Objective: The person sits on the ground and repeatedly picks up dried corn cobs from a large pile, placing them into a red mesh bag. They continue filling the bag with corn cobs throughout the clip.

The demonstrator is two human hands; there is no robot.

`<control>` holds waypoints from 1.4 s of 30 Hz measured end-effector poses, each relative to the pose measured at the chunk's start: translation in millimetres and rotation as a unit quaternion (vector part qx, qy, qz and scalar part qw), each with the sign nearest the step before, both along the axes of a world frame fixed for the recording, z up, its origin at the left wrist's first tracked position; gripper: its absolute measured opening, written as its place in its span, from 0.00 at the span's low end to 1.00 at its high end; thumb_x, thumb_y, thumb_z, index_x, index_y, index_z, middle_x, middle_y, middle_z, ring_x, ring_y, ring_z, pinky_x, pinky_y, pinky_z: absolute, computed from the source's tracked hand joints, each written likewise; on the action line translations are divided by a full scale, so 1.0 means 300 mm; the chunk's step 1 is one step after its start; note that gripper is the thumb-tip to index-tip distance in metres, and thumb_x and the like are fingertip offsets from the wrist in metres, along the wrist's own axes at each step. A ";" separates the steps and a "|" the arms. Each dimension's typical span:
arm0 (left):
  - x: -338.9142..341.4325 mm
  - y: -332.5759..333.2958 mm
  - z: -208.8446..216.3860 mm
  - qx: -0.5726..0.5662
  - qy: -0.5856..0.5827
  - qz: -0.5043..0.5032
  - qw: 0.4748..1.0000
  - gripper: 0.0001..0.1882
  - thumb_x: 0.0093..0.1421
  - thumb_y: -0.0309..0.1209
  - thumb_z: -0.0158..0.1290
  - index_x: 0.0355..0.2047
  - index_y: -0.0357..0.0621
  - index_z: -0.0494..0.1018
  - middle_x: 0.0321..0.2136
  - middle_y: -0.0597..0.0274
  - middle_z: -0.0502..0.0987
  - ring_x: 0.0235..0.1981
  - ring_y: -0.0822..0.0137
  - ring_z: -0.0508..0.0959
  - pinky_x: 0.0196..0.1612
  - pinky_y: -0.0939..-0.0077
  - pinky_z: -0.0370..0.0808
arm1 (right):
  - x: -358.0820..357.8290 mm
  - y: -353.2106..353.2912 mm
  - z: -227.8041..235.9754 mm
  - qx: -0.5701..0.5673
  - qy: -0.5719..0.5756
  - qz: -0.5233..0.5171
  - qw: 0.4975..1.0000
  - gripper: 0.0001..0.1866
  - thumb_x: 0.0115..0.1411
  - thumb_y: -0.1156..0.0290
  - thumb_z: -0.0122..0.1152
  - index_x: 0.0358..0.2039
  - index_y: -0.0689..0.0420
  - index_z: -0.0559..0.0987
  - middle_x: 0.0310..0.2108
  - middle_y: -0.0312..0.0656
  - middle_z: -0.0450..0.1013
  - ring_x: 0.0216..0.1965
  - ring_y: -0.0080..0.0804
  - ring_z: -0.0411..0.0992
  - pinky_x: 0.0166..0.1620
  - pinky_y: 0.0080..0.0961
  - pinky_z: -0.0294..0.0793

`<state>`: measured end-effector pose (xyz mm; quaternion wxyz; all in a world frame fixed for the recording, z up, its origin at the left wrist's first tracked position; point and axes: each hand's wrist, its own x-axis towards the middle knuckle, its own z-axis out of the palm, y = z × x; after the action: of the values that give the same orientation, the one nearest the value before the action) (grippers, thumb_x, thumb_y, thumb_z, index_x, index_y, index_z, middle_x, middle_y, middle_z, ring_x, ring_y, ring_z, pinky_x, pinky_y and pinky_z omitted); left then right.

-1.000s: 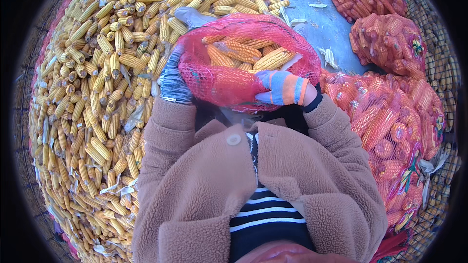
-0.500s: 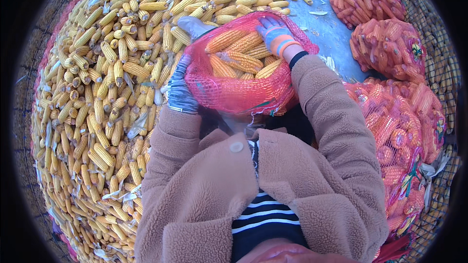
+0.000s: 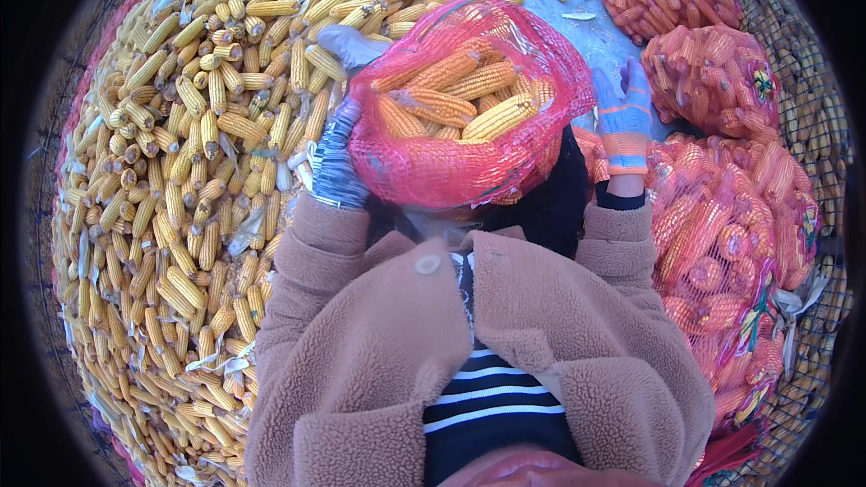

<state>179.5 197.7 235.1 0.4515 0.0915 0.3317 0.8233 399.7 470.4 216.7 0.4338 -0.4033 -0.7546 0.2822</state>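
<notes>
In front of me a pink-red mesh bag point(image 3: 424, 173) stands with its mouth spread, and yellow corn cobs point(image 3: 437, 105) fill the inside. My left hand point(image 3: 336, 160), in a dark grey and white knit glove, grips the bag's left side; part of its fingers is hidden against the mesh. Just right of the bag, apart from it, my right hand point(image 3: 624, 119) is raised in a blue glove with orange bands. Its fingers are stretched out and the thumb stands away, with nothing in the hand.
A large heap of loose corn cobs point(image 3: 180, 216) covers the left and the far side. Filled red mesh sacks point(image 3: 708, 81) line the right. A strip of grey-blue ground point(image 3: 577, 36) shows beyond the bag. Wire netting point(image 3: 816, 126) curves along the right edge.
My right hand has left the bag's far right rim and moved right and nearer to me. The left hand stays at the bag, whose right rim now stands up more.
</notes>
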 end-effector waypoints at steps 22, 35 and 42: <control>0.096 0.008 0.043 0.030 -0.005 0.029 0.999 0.23 0.63 0.32 0.51 0.57 0.39 0.66 0.55 0.54 0.70 0.55 0.60 0.70 0.59 0.63 0.67 | -0.038 0.195 -0.123 -0.491 0.426 0.409 0.640 0.16 0.65 0.67 0.41 0.42 0.62 0.76 0.41 0.47 0.74 0.40 0.37 0.73 0.46 0.33 0.74; -0.222 -0.038 -0.068 -0.261 0.199 0.035 0.944 0.22 0.58 0.31 0.57 0.51 0.34 0.71 0.42 0.56 0.77 0.42 0.70 0.76 0.47 0.76 0.74 | -0.002 0.113 -0.060 -0.433 0.450 0.251 0.740 0.18 0.54 0.78 0.51 0.46 0.68 0.74 0.45 0.51 0.73 0.43 0.39 0.73 0.44 0.33 0.76; -0.248 -0.017 0.103 -0.286 0.492 0.352 0.743 0.28 0.57 0.26 0.58 0.58 0.38 0.64 0.48 0.54 0.71 0.49 0.68 0.71 0.52 0.74 0.70 | -0.012 0.075 -0.036 -0.501 0.508 0.285 0.640 0.31 0.52 0.68 0.51 0.56 0.68 0.66 0.57 0.54 0.65 0.59 0.49 0.63 0.63 0.45 0.58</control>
<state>105.0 192.6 266.1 -0.0917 0.2276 0.7361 0.6308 396.2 492.8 205.8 0.3786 -0.1172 -0.2364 0.8871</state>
